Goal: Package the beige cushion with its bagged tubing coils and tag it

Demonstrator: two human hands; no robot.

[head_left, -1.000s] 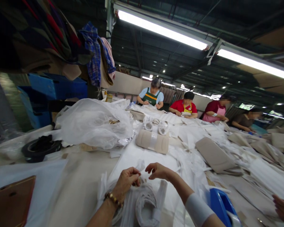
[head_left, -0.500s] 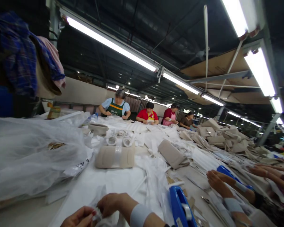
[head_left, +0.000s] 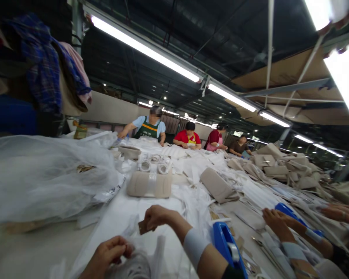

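Observation:
At the bottom of the head view, my left hand point(head_left: 109, 254) is closed, fingers pinched at the edge of a crumpled clear plastic bag point(head_left: 138, 265). Something whitish shows inside or under the plastic; I cannot make out which. My right hand point(head_left: 158, 216), with a pale band around the forearm, is raised above and to the right of my left. Its fingers grip a small brown cardboard piece point(head_left: 144, 227). Beyond it sits a beige padded bundle point(head_left: 149, 184) wrapped with clear tape, white coiled cords point(head_left: 154, 164) behind it.
A blue tape dispenser point(head_left: 225, 244) stands right of my right forearm. Cloudy plastic sheeting point(head_left: 46, 174) covers the left side. Another beige bundle point(head_left: 216, 184) lies ahead, with a beige heap point(head_left: 273, 164) farther right. A co-worker's hands point(head_left: 275, 221) are at the right; several people work opposite.
My right hand has moved up and away from my left, and the brown cardboard piece now shows in it. The co-worker in the green apron has reached an arm out sideways. The view has shifted left.

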